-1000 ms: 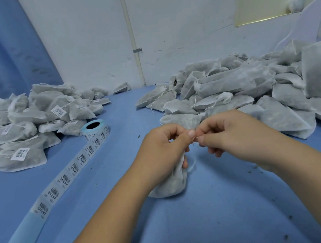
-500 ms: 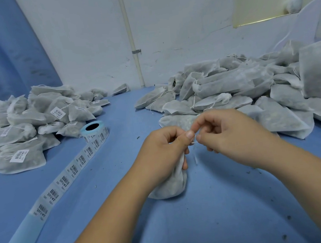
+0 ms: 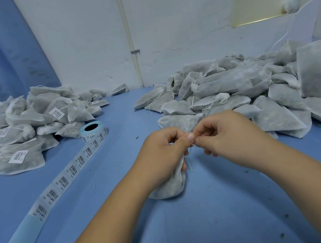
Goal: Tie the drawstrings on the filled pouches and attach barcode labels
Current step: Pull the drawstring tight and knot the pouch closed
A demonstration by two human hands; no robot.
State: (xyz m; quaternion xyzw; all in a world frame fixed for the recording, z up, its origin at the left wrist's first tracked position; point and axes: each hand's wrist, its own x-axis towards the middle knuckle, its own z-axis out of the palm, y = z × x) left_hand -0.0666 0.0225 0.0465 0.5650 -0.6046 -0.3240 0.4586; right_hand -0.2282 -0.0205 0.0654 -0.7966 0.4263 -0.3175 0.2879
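One filled white pouch (image 3: 169, 185), its dark contents dimly seen through the fabric, is stood on the blue table (image 3: 209, 226). Its neck is gripped by the left hand (image 3: 162, 153). Its drawstring (image 3: 189, 163) is pinched by the right hand (image 3: 232, 138) just above that neck. Little is changed since half a second ago. Left of the pouch, one label roll (image 3: 93, 130) and one heap of labelled pouches (image 3: 14, 127) are seen. To its right lies one unlabelled heap (image 3: 233, 92), too many to count.

One head-worn wide-angle view. Looks forward and down along both forearms. Close on left hand (image 3: 163, 153) and right hand (image 3: 234, 136) meeting at frame centre over blue table (image 3: 209, 226). Faces white wall (image 3: 174, 28) at back. Labelled pouch pile (image 3: 20, 126) at left edge, unlabelled pouch pile (image 3: 232, 84) at right, both farther off. Lens bowing near edges.
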